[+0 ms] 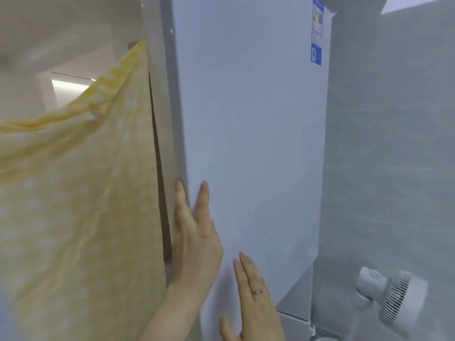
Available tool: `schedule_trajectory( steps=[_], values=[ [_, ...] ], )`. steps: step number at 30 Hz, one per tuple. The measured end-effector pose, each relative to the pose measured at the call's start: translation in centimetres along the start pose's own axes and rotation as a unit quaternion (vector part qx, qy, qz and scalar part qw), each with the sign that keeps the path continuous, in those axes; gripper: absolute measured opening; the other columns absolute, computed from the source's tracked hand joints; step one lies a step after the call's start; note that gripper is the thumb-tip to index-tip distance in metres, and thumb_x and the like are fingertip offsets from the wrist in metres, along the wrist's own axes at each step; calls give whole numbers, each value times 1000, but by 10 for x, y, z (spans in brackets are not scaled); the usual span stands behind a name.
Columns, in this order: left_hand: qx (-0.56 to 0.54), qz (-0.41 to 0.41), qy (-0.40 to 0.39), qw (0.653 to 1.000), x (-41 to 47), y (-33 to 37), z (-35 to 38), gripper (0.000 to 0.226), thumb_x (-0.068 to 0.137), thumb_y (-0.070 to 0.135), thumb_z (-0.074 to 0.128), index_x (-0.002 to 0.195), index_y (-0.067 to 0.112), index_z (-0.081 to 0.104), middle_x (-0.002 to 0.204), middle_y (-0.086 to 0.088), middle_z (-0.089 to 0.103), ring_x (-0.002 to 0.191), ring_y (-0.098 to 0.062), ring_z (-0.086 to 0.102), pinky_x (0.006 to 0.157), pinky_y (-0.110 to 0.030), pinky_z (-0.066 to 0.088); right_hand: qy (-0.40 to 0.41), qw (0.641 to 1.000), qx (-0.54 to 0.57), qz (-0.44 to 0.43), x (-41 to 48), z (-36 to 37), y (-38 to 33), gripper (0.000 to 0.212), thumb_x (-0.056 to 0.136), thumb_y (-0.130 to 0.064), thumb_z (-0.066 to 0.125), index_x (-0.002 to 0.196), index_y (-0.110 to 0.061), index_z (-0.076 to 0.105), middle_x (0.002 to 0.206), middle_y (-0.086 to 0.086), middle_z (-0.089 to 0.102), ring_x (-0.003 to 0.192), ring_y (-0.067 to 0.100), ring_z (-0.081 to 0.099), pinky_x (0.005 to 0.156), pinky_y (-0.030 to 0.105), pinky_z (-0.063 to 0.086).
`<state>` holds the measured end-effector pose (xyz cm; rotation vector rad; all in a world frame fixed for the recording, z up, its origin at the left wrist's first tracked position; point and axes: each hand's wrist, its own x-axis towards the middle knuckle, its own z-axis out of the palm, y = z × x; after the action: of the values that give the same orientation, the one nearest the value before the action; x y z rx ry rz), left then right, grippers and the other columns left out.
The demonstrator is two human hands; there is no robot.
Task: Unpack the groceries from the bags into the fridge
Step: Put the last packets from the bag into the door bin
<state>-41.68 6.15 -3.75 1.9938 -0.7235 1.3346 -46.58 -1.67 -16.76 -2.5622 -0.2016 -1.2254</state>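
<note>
Fridge door (246,119) stands upright, left hand (194,237) and right hand (253,299) touching.

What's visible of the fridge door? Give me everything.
The fridge door is a tall, plain, smooth panel, pale white-grey, upright and filling mid-frame, with no handle in view. A blue-bordered label sticker sits at its top right corner. Its left edge shows a grey side strip. The left hand lies with straight fingers at that left edge. The right hand, fingers straight, is at the lower face, contact unclear. Whether the door is fully shut cannot be told.
</note>
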Motion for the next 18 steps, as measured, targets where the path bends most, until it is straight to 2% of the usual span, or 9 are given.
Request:
schedule_trajectory(
  steps=[1,3,5,8,13,16,18],
  values=[
    [23,-8,6,1000,3,-13,9,78,73,-5,68,141,5,32,148,-31,14,135,-42,24,108,-39,26,2,1000,-22,16,6,-16,20,104,58,-44,49,151,-18,11,158,-2,11,143,13,19,103,16,36],
    [65,-24,2,998,13,-38,23,83,69,-3,71,141,-1,32,147,-35,11,134,-48,19,112,-40,16,30,993,-111,20,21,-27,59,99,62,-44,48,150,-16,16,158,-2,13,138,19,25,107,24,32],
    [59,-49,-7,997,21,-54,36,86,64,-2,73,141,-3,33,145,-39,14,131,-53,21,111,-41,15,-6,988,-145,46,37,-31,80,88,66,-44,45,145,-9,28,152,3,28,135,22,30,108,27,31],
    [66,-35,-11,997,33,-83,53,86,62,-3,73,139,-7,34,145,-38,16,132,-51,21,111,-45,18,-38,972,-208,99,61,-41,104,79,67,-47,40,135,-7,40,139,9,50,129,26,44,98,31,36],
    [95,-9,-40,995,50,-128,86,76,65,12,55,135,-12,35,148,-26,22,127,-52,31,105,-58,32,-42,972,-202,112,80,-7,121,82,65,-47,40,137,-9,38,142,6,47,130,20,33,95,31,45],
    [63,-16,-66,996,59,-153,108,85,62,16,54,137,-13,30,150,-26,19,129,-52,26,106,-57,28,-43,968,-217,120,100,21,127,83,63,-48,40,138,-12,39,143,3,45,131,19,32,93,27,44],
    [39,-13,-62,997,66,-167,122,87,61,18,56,138,-12,28,151,-24,17,133,-46,22,108,-53,24,-28,967,-210,141,116,38,125,84,62,-47,40,137,-12,40,144,5,45,131,19,32,93,25,40]
  ],
)
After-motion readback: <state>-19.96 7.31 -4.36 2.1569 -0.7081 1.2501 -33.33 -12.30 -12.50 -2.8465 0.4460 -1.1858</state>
